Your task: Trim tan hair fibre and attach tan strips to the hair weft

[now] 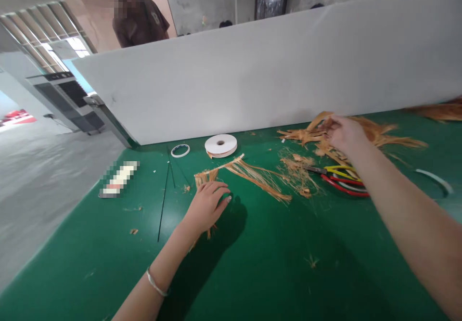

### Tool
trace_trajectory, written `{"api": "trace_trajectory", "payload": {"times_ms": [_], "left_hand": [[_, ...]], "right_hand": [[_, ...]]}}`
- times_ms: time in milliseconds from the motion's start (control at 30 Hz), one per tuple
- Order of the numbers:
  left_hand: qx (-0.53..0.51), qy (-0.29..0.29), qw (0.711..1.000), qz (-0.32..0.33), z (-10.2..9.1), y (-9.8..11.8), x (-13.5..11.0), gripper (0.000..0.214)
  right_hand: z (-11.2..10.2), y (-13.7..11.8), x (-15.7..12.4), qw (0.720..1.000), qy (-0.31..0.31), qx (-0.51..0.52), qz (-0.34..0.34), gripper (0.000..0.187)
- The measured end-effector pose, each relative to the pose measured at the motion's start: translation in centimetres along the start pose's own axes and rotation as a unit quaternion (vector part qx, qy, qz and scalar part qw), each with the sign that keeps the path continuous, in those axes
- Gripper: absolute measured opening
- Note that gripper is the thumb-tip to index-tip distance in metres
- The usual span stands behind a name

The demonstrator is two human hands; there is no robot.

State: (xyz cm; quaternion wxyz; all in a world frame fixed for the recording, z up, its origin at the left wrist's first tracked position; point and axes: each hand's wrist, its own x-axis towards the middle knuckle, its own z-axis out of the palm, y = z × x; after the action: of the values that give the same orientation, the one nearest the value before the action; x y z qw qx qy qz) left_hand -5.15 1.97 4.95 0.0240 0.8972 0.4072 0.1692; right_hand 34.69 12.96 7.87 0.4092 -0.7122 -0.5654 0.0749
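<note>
Green table (274,263): left hand (206,206) flat on fibre bundle (252,174), right hand (342,132) pinching strips (378,135).

Green-topped counter (274,263), white partition board (274,70) standing along far edge. Left hand (206,206) flat on bundle of tan dried fibre strips (252,174), fingers (222,198) spread. Right hand (344,132) closed on pile of broad orange-brown dried strips (382,135). Red-and-yellow-handled pliers (341,179) between piles. White tape roll (221,145), thin white ring (180,150) near board. Person in brown shirt (140,20) behind board.

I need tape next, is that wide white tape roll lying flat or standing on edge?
Lying flat: the wide white tape roll rests on the green table, core hole facing up.
</note>
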Motion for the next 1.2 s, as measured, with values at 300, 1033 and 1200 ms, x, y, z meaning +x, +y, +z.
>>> {"api": "trace_trajectory", "payload": {"times_ms": [300, 1033, 1200], "left_hand": [[-0.420, 0.084, 0.887, -0.172, -0.5, 3.8, 0.5, 0.032], [-0.708, 0.139, 0.638, -0.270, -0.2, 2.2, 0.1, 0.026], [-0.684, 0.035, 0.694, -0.223, 0.4, 3.0, -0.2, 0.038]], "right_hand": [[0.2, -9.9, -11.9, 0.901, -0.398, 0.141, -0.094, 0.024], [0.9, -1.0, -13.1, 0.958, -0.074, -0.276, -0.026, 0.036], [-1.1, 5.4, -11.1, 0.935, -0.062, -0.328, 0.121, 0.042]]}}
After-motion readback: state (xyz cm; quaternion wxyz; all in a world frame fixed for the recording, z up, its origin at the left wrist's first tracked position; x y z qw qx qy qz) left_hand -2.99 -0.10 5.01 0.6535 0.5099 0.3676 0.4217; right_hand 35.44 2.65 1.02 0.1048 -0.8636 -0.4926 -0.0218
